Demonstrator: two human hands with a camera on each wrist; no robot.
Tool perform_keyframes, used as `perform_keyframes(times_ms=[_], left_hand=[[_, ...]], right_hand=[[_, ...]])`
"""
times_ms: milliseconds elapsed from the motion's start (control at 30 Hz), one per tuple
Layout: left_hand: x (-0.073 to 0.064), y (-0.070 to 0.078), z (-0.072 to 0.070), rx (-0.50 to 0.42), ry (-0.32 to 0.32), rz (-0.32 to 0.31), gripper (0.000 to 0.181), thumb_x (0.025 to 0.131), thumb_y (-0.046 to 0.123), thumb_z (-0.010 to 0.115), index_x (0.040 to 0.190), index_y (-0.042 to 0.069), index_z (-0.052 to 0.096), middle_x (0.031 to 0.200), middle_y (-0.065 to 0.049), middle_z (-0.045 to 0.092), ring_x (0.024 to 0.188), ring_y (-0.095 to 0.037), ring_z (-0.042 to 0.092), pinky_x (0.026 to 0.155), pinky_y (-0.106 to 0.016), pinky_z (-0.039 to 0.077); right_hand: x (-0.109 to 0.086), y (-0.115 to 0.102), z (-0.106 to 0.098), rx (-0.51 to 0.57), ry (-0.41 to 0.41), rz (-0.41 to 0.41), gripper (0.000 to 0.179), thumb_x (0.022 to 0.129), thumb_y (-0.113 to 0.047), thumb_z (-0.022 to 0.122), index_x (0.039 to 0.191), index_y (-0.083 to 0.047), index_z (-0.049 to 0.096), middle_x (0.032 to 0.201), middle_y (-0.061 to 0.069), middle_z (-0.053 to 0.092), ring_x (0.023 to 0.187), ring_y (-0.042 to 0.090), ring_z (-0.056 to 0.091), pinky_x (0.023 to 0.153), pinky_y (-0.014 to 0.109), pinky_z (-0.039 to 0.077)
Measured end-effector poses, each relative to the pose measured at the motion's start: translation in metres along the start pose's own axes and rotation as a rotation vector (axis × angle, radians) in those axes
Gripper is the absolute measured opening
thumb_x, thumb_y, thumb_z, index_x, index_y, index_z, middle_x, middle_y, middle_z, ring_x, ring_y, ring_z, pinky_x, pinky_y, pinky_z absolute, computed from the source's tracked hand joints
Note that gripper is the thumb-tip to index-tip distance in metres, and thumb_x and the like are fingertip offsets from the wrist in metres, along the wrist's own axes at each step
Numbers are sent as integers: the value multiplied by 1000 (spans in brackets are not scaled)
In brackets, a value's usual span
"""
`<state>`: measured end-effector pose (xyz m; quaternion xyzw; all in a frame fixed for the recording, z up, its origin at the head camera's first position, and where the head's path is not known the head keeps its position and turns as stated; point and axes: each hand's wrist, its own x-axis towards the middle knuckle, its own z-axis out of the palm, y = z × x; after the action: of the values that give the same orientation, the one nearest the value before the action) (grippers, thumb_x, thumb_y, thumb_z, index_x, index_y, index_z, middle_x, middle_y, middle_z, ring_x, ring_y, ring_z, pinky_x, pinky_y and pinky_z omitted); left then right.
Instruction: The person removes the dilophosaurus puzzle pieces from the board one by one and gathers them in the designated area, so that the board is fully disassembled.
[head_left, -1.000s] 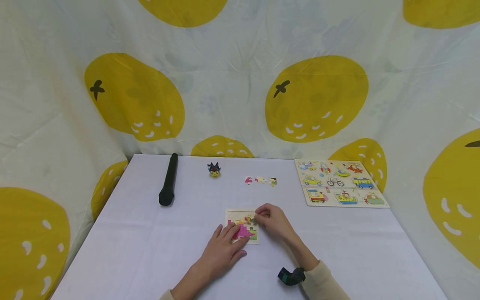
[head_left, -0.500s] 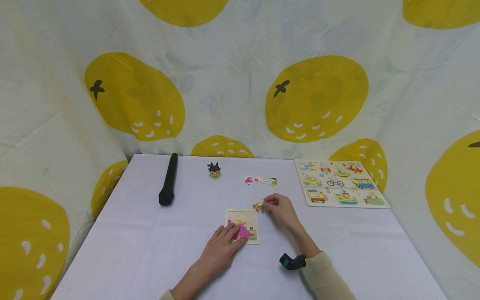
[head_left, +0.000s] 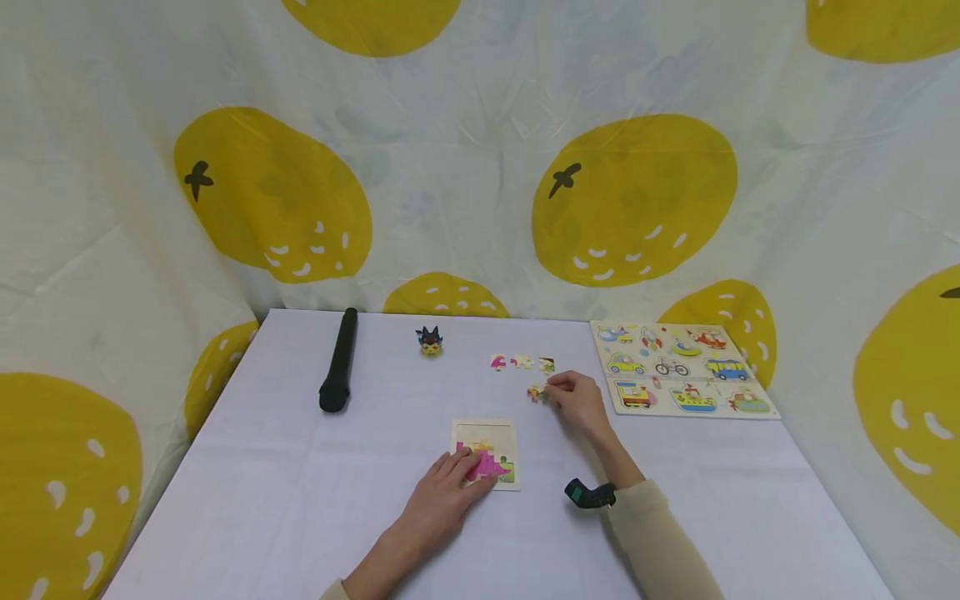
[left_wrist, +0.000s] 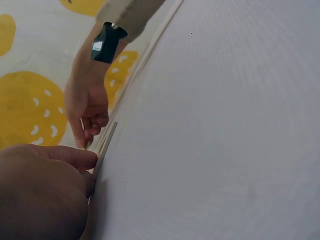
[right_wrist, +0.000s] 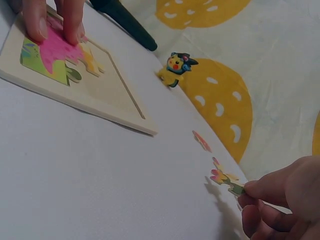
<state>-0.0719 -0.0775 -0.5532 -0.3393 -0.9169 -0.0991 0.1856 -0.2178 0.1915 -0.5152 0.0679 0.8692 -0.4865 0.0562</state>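
The person's right hand [head_left: 576, 401] pinches a small yellow-and-pink jigsaw piece [head_left: 535, 392] between thumb and fingertips, holding it just above the white tablecloth [head_left: 300, 500]; in the right wrist view the piece [right_wrist: 226, 181] juts from the fingertips [right_wrist: 252, 189] with its shadow close beneath it. The piece sits at about one o'clock from the small square wooden puzzle tray [head_left: 486, 451], near it but apart. The left hand [head_left: 442, 494] lies at the tray's seven o'clock corner, its straight fingers pressing flat on the pink dinosaur pieces [head_left: 486, 464] already seated in the tray. A row of three loose puzzle pieces [head_left: 522, 362] lies at twelve o'clock from the held piece, just beyond it. Farther off, at eleven o'clock from the tray, stands a small yellow-and-black toy figure [head_left: 429, 341], and a black cylindrical flashlight [head_left: 338, 370] lies at ten o'clock. A larger wooden vehicle peg puzzle board [head_left: 681, 367] rests at two o'clock, beside the right hand.
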Motion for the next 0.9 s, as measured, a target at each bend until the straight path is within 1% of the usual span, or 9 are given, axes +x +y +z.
perform_keyframes(times_ms=[267,433,533,633,700,800,900], left_hand=[[1,1,-1,1,18,-2,36,89,15,71,122,29,71,131,-7,62,123,-28,60,102,-48,52],[0,1,-3,-5,-2,-13,36,89,15,70,123,29,71,132,-7,62,125,-29,59,103,-48,52],[0,2,-4,-10,-19,-20,35,91,16,69,123,29,71,133,-7,62,126,-29,59,104,-48,51],[0,2,-4,-12,-16,-19,35,91,16,69,123,29,71,133,-7,62,126,-29,59,104,-48,51],[0,1,-3,-12,-1,-15,35,90,15,70,122,29,72,132,-7,63,125,-29,59,104,-48,51],[0,1,-2,-18,26,-10,34,89,14,71,120,29,72,131,-8,63,124,-29,60,103,-48,52],[0,1,0,-22,50,-5,34,88,13,71,119,28,73,129,-8,64,122,-29,60,102,-48,52]], right_hand=[[11,3,-4,-44,46,26,23,98,-20,63,115,-5,68,105,14,68,84,20,60,69,23,50],[14,5,-4,-77,66,29,25,99,-19,62,117,-4,67,106,14,67,88,21,59,69,23,49],[15,6,-3,-111,71,16,28,98,-21,63,118,-3,67,107,15,67,91,23,59,72,26,49],[14,8,0,-166,66,-6,34,94,-26,68,119,-3,66,107,14,65,95,25,57,78,30,48],[12,8,3,-211,64,-25,40,91,-30,72,120,-3,66,108,14,62,97,25,55,81,32,46],[10,8,6,-267,76,-56,46,87,-33,76,119,-1,66,105,14,57,97,27,52,80,35,43],[9,7,9,-309,91,-83,48,87,-33,77,119,1,66,104,15,56,95,27,51,79,36,42]])
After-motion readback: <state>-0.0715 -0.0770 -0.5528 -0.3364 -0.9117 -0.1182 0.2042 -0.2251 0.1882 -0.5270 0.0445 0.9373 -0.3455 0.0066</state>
